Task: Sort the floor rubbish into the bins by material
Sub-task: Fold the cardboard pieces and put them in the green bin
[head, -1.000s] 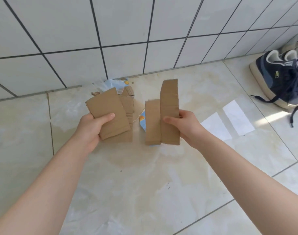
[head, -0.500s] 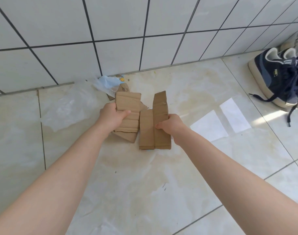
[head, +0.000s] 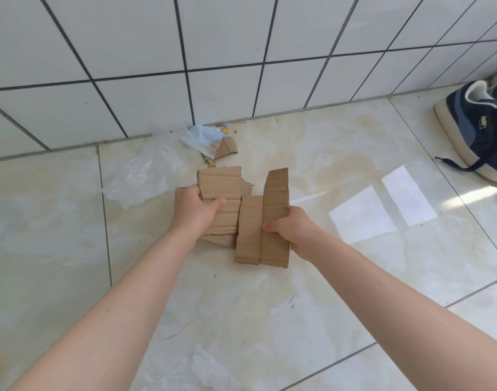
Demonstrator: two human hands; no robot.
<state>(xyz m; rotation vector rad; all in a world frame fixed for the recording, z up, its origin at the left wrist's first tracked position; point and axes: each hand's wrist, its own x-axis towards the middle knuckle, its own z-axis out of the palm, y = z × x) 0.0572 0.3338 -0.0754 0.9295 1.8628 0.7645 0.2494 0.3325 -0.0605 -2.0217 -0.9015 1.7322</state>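
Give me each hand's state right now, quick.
Left hand: closed on torn cardboard pieces.
Right hand: closed on cardboard strips.

cardboard stack [head: 220, 198] left of cardboard strips [head: 265, 221], shoe [head: 478, 128] far right

a torn brown cardboard sheet [head: 220, 203] sits at the centre of the frame, gripped at its left edge by the left hand [head: 197, 208]. just to its right, touching it, two tall cardboard strips [head: 265, 221] stand upright side by side, pinched by the right hand [head: 293, 230]. above them, by the wall, lie a smaller cardboard scrap [head: 227, 146] and crumpled clear plastic [head: 203, 139].
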